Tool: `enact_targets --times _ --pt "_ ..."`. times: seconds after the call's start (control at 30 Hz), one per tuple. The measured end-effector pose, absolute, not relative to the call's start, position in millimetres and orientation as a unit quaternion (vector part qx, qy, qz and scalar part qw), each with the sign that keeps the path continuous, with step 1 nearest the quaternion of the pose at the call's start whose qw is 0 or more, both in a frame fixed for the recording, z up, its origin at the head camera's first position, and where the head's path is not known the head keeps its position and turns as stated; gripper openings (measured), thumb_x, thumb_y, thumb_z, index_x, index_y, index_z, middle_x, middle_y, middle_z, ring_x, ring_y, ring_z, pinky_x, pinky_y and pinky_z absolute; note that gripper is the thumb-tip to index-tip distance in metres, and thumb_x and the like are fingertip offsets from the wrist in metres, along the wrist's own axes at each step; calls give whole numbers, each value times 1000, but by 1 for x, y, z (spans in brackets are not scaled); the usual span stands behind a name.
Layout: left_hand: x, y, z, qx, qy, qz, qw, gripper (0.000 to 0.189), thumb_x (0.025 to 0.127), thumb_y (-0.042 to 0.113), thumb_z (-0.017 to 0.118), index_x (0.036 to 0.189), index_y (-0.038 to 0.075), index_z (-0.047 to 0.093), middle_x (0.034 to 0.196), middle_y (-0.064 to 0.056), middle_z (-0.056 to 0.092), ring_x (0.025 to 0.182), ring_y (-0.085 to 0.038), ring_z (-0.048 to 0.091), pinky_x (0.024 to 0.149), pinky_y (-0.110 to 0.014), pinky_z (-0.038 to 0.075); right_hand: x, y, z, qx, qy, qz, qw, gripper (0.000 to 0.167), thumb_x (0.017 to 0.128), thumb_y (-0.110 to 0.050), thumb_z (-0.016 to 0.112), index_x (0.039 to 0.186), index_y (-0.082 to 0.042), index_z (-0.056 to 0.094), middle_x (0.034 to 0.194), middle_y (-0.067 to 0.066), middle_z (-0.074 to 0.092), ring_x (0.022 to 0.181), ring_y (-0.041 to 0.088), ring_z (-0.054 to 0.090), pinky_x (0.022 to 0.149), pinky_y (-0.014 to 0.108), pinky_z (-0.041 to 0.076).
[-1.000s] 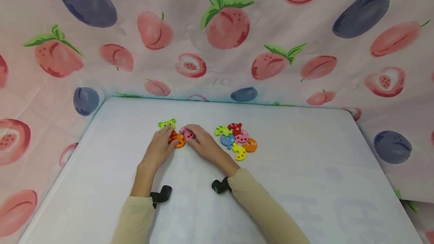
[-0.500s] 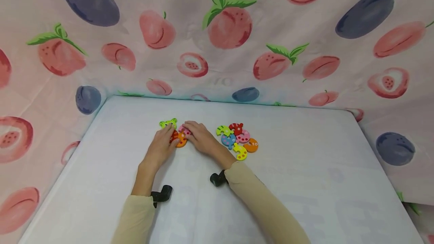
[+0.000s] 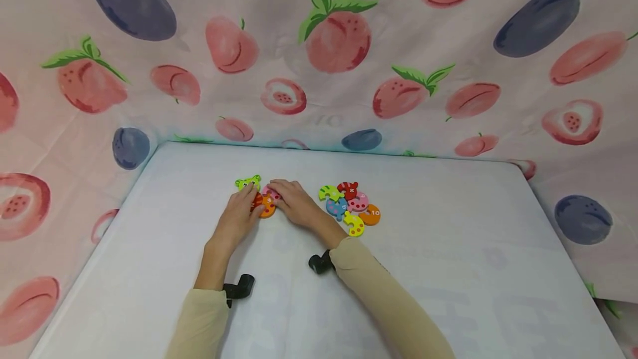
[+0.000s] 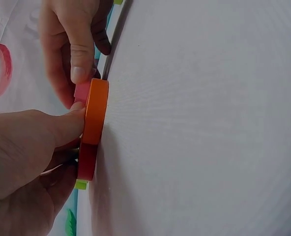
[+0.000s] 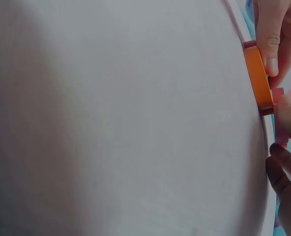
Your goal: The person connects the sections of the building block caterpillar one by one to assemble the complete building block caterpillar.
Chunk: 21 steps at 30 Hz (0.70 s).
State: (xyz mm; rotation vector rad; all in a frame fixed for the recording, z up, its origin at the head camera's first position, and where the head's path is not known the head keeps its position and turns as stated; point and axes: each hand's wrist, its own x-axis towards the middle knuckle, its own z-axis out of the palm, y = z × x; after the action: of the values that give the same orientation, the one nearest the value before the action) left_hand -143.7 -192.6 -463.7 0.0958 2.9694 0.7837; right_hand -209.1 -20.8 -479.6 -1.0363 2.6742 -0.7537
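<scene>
My left hand (image 3: 236,218) lies over a short chain of number puzzle pieces. Its thumb is on the orange piece (image 4: 96,110), while its fingers curl over the red piece (image 4: 87,162) beside it. A green animal-head piece (image 3: 247,181) with eyes pokes out past those fingertips. From the other side my right hand (image 3: 299,204) pinches a spotted pink piece (image 5: 281,128) between thumb and fingers. The pink piece sits against the far right edge of the orange piece (image 3: 268,208) and is partly covered by the fingers.
To the right of my hands lies a loose cluster of pieces: striped green (image 3: 329,193), red (image 3: 347,190), pink (image 3: 358,202), blue (image 3: 336,208), yellow (image 3: 354,225) and orange (image 3: 370,214). A fruit-print cloth (image 3: 339,98) hangs behind the white table (image 3: 448,237).
My right hand has shifted slightly left and away from me with the pink piece, closer to the orange piece. My left hand stays nearly in place over the chain.
</scene>
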Motion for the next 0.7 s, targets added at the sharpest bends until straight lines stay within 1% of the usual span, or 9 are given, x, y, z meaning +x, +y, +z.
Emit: enact_targets --times 0.33,0.7 --pt "-143 -190 -460 28 966 257 32 58 99 24 55 146 -4 37 159 -19 27 145 -38 28 117 -52 28 -210 -20 -476 -365 898 -231 87 46 103 -24 46 147 -12 41 153 6 40 133 27 42 116 37 34" --pt "-143 -189 -460 31 968 247 28 58 98 23 57 145 -6 38 157 -20 29 143 -39 30 117 -51 30 -211 -21 -475 -361 902 -216 101 47 103 -25 46 148 -14 40 155 4 38 134 25 42 116 37 33"
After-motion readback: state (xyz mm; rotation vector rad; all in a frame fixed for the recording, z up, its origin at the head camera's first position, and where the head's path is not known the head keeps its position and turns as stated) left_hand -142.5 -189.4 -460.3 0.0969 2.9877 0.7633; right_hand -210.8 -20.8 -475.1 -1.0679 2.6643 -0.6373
